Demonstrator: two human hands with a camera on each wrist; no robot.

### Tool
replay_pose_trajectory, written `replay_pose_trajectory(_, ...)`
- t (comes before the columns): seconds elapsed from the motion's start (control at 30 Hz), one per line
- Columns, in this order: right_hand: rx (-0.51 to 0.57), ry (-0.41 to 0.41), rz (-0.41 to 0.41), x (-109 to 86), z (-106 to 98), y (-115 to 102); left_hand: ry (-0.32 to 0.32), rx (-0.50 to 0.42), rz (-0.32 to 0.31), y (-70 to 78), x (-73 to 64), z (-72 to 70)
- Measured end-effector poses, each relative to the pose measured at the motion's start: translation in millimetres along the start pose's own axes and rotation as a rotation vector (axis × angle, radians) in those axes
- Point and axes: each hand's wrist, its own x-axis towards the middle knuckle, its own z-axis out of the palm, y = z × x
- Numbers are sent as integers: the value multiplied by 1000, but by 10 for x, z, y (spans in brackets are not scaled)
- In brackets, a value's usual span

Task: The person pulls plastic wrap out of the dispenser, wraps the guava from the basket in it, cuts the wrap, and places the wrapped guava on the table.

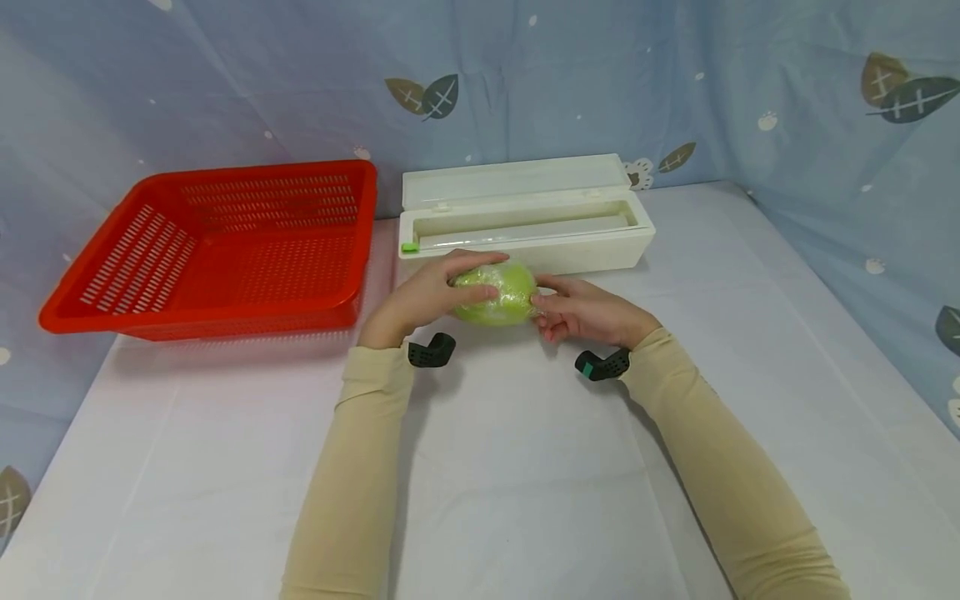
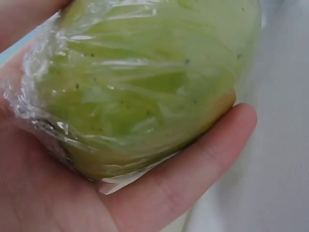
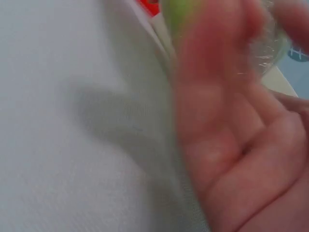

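A green fruit (image 1: 501,293) with small dark specks, wrapped in clear cling film (image 2: 130,63), is between my two hands over the table. My left hand (image 1: 431,293) grips its left end, with the thumb on the near side and fingers over the top. In the left wrist view the film bunches up beside the palm. My right hand (image 1: 581,310) is at the fruit's right end, thumb and curled fingers pinching the film there. The right wrist view blurs those fingers (image 3: 207,58), and they hide much of the fruit.
Behind my hands stands a white cling film box (image 1: 525,254), its lid raised, with a roll (image 1: 525,231) inside and a green slider (image 1: 409,247) on its edge. A red plastic basket (image 1: 225,321) sits at the back left. A patterned curtain (image 1: 525,83) hangs behind the white-covered table (image 1: 525,467).
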Motion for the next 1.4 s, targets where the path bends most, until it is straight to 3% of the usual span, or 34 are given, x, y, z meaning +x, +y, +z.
replay_pose_trajectory(0.2,56,119,-84,-4,-47,7,-43,1,35,-63,27,37)
replay_pose_trajectory(0.43,37,242,-199,27,30,-9,-79,-40,11,151,-38,67)
replay_pose_trajectory(0.6,28,278,-264,16,68,-36,-88,42,20,116,24,108)
replay_pose_trajectory(0.73,34,259,-273,9,56,-37,-113,149,33,26,84,139)
replay_pose_trajectory(0.93,37,232,-285,24,13,-20,-128,186,13,40,70,123)
replay_pose_trajectory(1.03,11,263,-296,18,-21,-14,-113,208,-2,41,59,109)
replay_pose_trajectory(1.23,-165,362,-231,-20,7,-74,-120,128,-29,46,58,101)
replay_pose_trajectory(1.3,-194,355,-203,-31,48,-104,-126,101,-43,148,30,101)
replay_pose_trajectory(1.4,-217,322,-177,5,37,-50,-109,107,-43,136,55,125)
